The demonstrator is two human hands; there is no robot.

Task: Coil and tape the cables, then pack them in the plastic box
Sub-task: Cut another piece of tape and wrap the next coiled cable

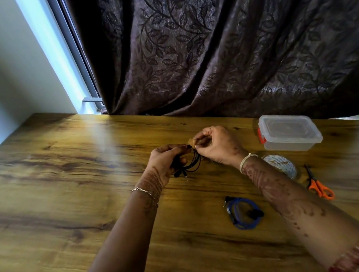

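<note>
My left hand (165, 159) grips a coiled black cable (191, 165) just above the wooden table (64, 189). My right hand (216, 145) pinches a small brown piece of tape (192, 142) at the top of that coil. A coiled blue cable (242, 214) with black plugs lies on the table nearer to me, to the right. The clear plastic box (288, 132) with an orange latch stands shut at the far right. A tape roll (280, 164) lies in front of the box, partly hidden by my right forearm.
Orange-handled scissors (319, 186) lie at the right, beside the tape roll. A dark patterned curtain (228, 34) hangs along the table's far edge. A pale wall and window frame stand at the left.
</note>
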